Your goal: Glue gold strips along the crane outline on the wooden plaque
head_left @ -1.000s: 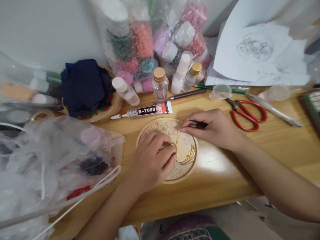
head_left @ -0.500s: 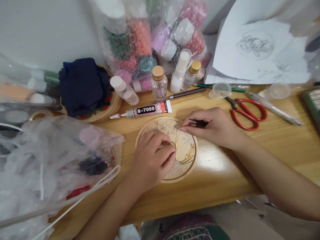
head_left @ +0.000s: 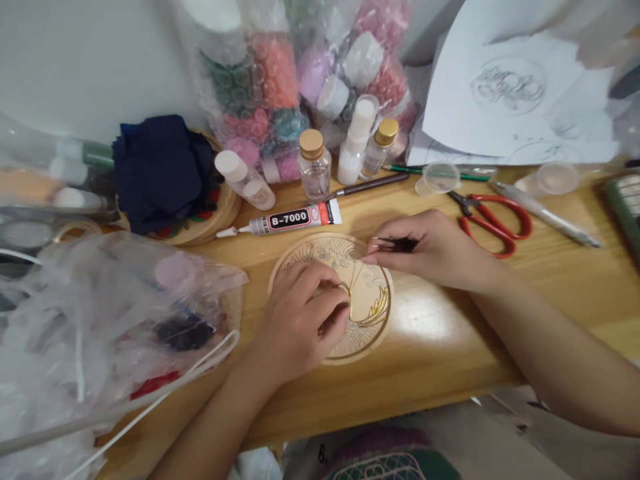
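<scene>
A round wooden disc [head_left: 367,337] with a raised rim lies on the table, printed with fine line drawings. Gold wire [head_left: 379,308] follows some of the lines at its lower right. My left hand [head_left: 307,320] rests over the disc's left part, fingers curled together near a gold curve at the centre; what they pinch is hidden. At the upper right rim, my right hand [head_left: 430,252] grips dark tweezers [head_left: 397,245], which point left between thumb and forefinger. A thin line, perhaps a wire, runs from the right fingertips toward the left ones.
Behind the disc lie a B-7000 glue tube [head_left: 295,219], a dark-handled tool [head_left: 373,184] and small bottles [head_left: 314,167]. Red-handled pliers [head_left: 497,223] and a pen [head_left: 547,213] are at right. Plastic bags [head_left: 125,320] crowd the left; dark cloth [head_left: 163,173] lies on a hoop.
My right fingertips have shifted slightly right relative to the disc. The left hand stays nearly where it was, and the whole view has slid a little left.
</scene>
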Motion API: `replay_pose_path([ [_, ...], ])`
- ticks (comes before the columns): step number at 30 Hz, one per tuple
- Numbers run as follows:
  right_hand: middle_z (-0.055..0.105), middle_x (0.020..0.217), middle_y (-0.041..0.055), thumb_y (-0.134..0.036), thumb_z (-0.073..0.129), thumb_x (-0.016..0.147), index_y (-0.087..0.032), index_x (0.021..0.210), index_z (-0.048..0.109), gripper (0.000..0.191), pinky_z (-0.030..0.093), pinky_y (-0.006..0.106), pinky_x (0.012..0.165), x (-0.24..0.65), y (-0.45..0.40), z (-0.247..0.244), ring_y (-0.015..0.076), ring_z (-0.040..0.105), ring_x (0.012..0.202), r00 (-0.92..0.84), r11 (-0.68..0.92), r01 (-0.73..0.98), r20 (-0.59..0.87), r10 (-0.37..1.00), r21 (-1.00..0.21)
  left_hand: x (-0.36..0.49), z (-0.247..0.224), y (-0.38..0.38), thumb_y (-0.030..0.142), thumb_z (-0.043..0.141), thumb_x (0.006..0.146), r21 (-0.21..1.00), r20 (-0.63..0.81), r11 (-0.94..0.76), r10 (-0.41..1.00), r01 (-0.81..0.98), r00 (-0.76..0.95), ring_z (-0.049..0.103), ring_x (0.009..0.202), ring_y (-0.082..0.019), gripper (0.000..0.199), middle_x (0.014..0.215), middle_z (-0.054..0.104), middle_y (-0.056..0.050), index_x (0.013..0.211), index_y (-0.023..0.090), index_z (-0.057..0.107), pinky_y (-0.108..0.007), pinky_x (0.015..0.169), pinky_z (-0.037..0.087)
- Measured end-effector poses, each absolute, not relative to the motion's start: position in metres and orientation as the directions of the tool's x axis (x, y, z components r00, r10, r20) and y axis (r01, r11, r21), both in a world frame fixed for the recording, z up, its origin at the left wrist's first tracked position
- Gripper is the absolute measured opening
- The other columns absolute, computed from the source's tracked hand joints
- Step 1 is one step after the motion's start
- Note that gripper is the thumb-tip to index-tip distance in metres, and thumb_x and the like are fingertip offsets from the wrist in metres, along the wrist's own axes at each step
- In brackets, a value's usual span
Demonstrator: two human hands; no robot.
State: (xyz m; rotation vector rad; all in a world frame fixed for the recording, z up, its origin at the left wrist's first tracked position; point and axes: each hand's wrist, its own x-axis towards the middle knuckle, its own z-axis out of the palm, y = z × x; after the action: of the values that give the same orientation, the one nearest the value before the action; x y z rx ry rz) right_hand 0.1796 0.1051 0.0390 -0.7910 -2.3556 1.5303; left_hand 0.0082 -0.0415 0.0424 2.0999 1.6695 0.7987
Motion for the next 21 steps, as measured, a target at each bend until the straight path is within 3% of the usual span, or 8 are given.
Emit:
replay_pose_path([
  [6,0.067,0.065,0.0023,-0.041,0.064,0.079,-0.015,0.071,0.068,0.027,0.043,0.023,0.054,0.1798,0.1117,0.044,0.0121,0.057,0.06,-0.86,0.286,0.301,-0.129,0.494,-0.91,0.0081,0.0428,-0.0412,0.012,0.059,0.079,0.58,0.217,-0.255,0.964,0.774,0.155,0.055,0.089,-0.02,0.009,0.092,0.061,-0.005,0.083,0.019,0.062,-0.038,0.08,0.045],
  [21,0.062,0.06,-0.0002,-0.037,0.066,0.079,-0.015,0.07,0.066,0.024,0.04,0.021,0.052,0.1781,0.1079,0.0421,0.0102,0.052,0.057,-0.848,0.347,0.303,-0.086,0.523,-0.888,0.0081,0.0411,-0.0413,0.011,0.06,0.079,0.591,0.222,-0.256,0.963,0.765,0.151,0.055,0.089,-0.02,0.008,0.092,0.061,-0.006,0.083,0.018,0.062,-0.039,0.08,0.045],
])
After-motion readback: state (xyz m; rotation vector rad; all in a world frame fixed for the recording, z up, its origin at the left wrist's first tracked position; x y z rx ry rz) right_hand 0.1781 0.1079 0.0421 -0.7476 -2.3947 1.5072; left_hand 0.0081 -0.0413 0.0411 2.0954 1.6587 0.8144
